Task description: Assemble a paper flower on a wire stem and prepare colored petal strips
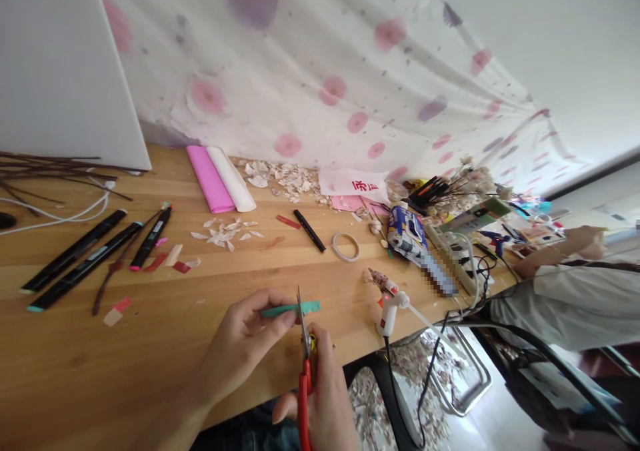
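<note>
My left hand (250, 331) pinches a narrow teal strip (311, 307) between thumb and fingers, above the wooden table (165, 357). Red-handled scissors (304, 377) are in my right hand (327, 397), with the blades pointing away from me. The blades cross the strip just right of my left fingertips, and part of the strip sticks out beyond them. Whether the blades have cut into it is too small to tell. Small red and pale paper scraps (157, 262) lie to the left, near several black markers (152, 237).
A white glue gun (388, 314) stands at the table's right edge, its cord hanging down. Behind are a tape roll (345, 246), a black pen (309, 230), pale petals (227, 232) and pink and white rolls (213, 181). Another person's arm (555, 251) is at the right.
</note>
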The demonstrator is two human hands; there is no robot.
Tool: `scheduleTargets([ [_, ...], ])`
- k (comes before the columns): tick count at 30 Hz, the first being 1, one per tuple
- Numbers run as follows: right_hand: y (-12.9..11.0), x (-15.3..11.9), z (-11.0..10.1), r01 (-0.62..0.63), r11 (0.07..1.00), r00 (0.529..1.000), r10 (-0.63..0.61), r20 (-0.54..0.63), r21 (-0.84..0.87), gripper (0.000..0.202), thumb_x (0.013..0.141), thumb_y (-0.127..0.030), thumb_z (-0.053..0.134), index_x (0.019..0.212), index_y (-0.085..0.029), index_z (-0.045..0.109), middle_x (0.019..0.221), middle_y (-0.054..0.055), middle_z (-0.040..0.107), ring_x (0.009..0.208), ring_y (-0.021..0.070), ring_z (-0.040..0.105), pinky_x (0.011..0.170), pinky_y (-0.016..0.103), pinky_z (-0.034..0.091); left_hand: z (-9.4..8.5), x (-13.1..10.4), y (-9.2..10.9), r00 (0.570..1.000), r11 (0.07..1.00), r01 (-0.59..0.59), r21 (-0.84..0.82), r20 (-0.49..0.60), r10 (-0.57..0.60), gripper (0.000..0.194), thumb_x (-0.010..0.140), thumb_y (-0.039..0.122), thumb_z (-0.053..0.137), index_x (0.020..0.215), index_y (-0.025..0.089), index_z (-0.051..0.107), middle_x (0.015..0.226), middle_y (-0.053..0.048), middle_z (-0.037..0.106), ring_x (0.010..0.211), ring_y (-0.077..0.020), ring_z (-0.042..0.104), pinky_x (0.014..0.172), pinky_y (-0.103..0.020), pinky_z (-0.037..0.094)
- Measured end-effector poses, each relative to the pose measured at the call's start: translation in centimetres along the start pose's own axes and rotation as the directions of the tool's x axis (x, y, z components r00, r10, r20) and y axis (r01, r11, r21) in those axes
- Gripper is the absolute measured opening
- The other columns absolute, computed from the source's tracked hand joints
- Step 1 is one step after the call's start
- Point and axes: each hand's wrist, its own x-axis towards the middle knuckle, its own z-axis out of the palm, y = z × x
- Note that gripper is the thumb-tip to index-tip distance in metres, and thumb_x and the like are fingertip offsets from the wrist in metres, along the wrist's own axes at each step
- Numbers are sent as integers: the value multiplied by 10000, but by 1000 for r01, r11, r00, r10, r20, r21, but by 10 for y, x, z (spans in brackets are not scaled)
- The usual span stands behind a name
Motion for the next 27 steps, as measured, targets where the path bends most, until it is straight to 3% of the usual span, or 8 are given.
scheduleTargets([
  [4,-2,3,-1,22,1000,1000,-22,-8,-19,693,769,-657,720,1247,-237,445,919,44,672,786,265,672,606,304,525,-2,-1,-1,1000,1000,7,29,-6,-6,160,878,353,692,892,204,747,881,-22,767,884,-185,707,816,-244,543],
  [10,-13,10,-12,52,997,994,-57,89,59,844,696,-759,731,1281,-248,400,1053,59,689,885,272,707,727,317,569,0,1,-2,1000,1000,-3,12,-9,3,164,882,357,693,882,201,746,882,-23,775,877,-186,713,813,-246,548],
  [18,-8,7,-13,40,997,990,-48,134,64,874,710,-677,782,1340,-246,356,1162,88,663,1001,294,696,855,351,565,2,2,2,1000,1000,-9,-11,-17,9,242,869,428,700,857,186,709,883,-55,791,865,-217,734,817,-289,565],
  [23,-4,7,-12,3,998,985,-14,170,68,904,709,-742,738,1351,-238,348,1129,92,657,962,295,693,852,367,562,0,2,-2,999,999,-11,-34,-31,10,254,867,441,706,867,186,703,905,-58,795,867,-215,738,836,-295,571],
  [27,-3,7,-11,41,997,989,-49,137,63,907,710,-765,718,1359,-246,355,1106,69,657,931,268,693,819,333,566,0,1,-5,999,999,-32,-28,-27,31,203,880,389,705,864,188,720,918,-48,794,888,-199,734,827,-258,560],
])
